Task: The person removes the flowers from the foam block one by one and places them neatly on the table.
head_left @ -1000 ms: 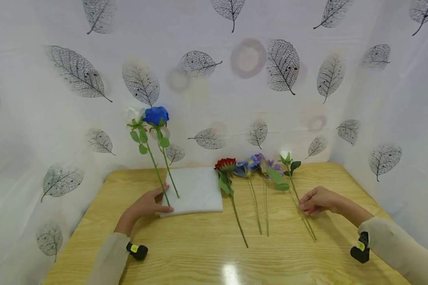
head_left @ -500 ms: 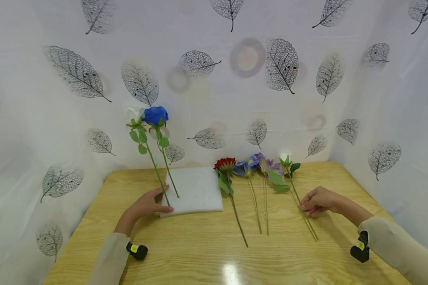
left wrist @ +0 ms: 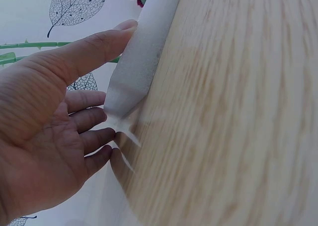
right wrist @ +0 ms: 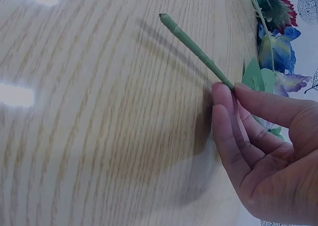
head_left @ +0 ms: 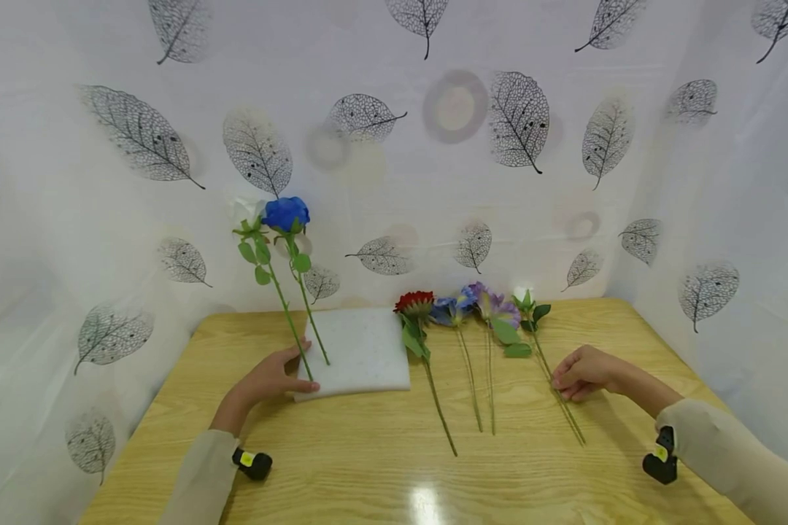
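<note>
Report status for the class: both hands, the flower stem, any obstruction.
Left hand rests on foam block, fingers straight. Right hand pinches white flower stem on table. Purple flower lies close beside.

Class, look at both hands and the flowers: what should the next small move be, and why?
Probably lift the white-budded green stem off the wooden table: the right hand already pinches it, and the left hand steadies the white foam block where two roses stand.

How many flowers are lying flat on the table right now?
4. From left: a red flower, a blue flower, a purple flower, and a white bud whose stem the right hand pinches. Two more stand upright in the foam block.
</note>
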Action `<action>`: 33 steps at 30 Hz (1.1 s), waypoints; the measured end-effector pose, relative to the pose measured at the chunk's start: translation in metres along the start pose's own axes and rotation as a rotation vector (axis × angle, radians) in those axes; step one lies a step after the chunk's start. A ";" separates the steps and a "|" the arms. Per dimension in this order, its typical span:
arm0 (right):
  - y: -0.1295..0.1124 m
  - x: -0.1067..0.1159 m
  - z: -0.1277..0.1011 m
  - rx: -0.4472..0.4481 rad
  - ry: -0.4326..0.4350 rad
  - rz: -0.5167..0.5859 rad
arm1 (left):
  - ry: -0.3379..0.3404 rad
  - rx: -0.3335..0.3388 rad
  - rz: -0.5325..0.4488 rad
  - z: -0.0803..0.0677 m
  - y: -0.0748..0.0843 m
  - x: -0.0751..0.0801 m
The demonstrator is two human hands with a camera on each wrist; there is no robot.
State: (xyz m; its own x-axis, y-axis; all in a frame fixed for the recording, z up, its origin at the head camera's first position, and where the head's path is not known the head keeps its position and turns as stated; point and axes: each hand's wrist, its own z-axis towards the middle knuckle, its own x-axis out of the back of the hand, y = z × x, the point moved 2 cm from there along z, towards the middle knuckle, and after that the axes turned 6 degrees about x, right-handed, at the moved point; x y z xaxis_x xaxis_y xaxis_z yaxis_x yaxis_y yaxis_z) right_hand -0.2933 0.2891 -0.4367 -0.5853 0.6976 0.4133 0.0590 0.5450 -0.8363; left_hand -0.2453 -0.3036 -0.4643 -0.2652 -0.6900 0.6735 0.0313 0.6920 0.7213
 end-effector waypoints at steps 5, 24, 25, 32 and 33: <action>-0.004 -0.003 -0.002 0.002 -0.004 -0.011 | -0.002 -0.002 0.003 0.001 -0.002 -0.001; -0.001 -0.007 0.003 -0.008 -0.005 -0.012 | -0.008 0.004 -0.014 0.002 -0.002 0.000; -0.002 -0.007 0.003 -0.007 -0.005 -0.012 | -0.007 0.005 -0.012 0.002 -0.002 0.000; -0.003 -0.010 0.003 -0.004 -0.005 -0.019 | -0.005 0.015 -0.015 0.001 0.000 0.000; -0.003 -0.010 0.003 -0.004 -0.005 -0.019 | -0.006 0.016 -0.015 0.001 0.000 0.000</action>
State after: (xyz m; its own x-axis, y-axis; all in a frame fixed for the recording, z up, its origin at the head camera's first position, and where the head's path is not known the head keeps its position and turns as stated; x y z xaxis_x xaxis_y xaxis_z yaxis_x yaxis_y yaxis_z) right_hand -0.2902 0.2788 -0.4394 -0.5903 0.6846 0.4276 0.0506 0.5601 -0.8269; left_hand -0.2464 -0.3035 -0.4650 -0.2710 -0.6991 0.6617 0.0123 0.6848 0.7286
